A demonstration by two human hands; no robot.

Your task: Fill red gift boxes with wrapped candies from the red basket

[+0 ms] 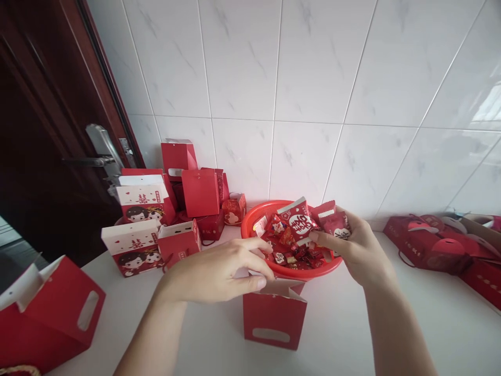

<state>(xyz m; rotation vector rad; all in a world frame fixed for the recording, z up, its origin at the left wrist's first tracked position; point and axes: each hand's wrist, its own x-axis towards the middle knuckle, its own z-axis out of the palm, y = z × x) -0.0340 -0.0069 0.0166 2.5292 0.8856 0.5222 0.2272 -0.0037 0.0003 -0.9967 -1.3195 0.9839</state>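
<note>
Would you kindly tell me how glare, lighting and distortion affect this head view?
Head view: bright glare on the wall tiles at far right; the door deep in shadow at left; grout lines splaying, likely from a wide, tilted lens.

A white table point(336, 324) bears red boxes point(276, 318) and a basket point(332, 269)

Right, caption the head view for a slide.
Left hand at an open red box, right hand holding packets over a red basket.

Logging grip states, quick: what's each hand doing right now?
Left hand: fingers curled at the open red box's top edge; firm grip cannot be told.
Right hand: closed on at least one red packet, over the red basket.
</note>
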